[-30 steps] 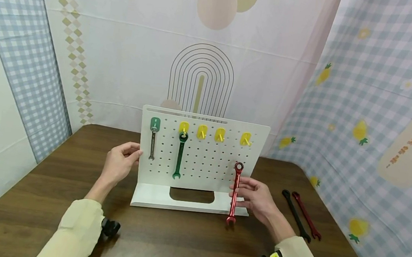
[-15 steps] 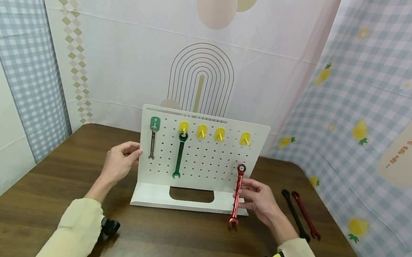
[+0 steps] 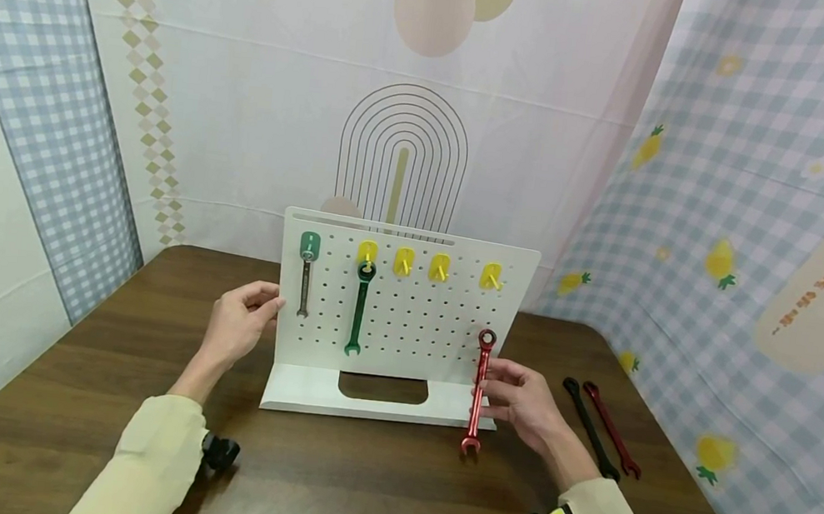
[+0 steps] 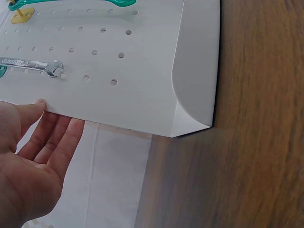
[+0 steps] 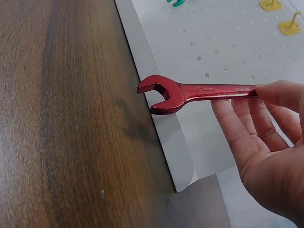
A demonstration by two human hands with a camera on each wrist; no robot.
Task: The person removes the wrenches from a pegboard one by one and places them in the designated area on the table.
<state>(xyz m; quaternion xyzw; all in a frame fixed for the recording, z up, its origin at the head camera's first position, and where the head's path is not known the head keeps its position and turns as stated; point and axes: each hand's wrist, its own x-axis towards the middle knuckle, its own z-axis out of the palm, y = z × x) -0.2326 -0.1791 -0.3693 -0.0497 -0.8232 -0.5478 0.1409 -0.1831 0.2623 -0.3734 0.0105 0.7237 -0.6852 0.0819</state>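
A white pegboard (image 3: 406,315) stands upright on its base. My left hand (image 3: 243,319) pinches its left edge; in the left wrist view the thumb (image 4: 33,111) lies at the front and the fingertips go behind. In front of the board's right side, my right hand (image 3: 521,398) holds a red combination wrench (image 3: 477,398) between thumb and fingers. Its ring end points up, and its open jaw (image 5: 166,97) hangs over the base's front edge. A small silver wrench (image 3: 306,288) hangs from the green hook (image 3: 310,245), and a green wrench (image 3: 359,310) from the leftmost yellow hook (image 3: 368,251).
Three bare yellow hooks, one the rightmost hook (image 3: 491,276), line the board's top right. A black wrench (image 3: 590,426) and a dark red wrench (image 3: 612,429) lie on the wooden table (image 3: 358,486) right of my right hand. Patterned cloths (image 3: 247,106) surround the table.
My right hand has shifted slightly to the right with the red wrench, whose ring end sits a little lower than a second ago. My left hand stays on the board's edge.
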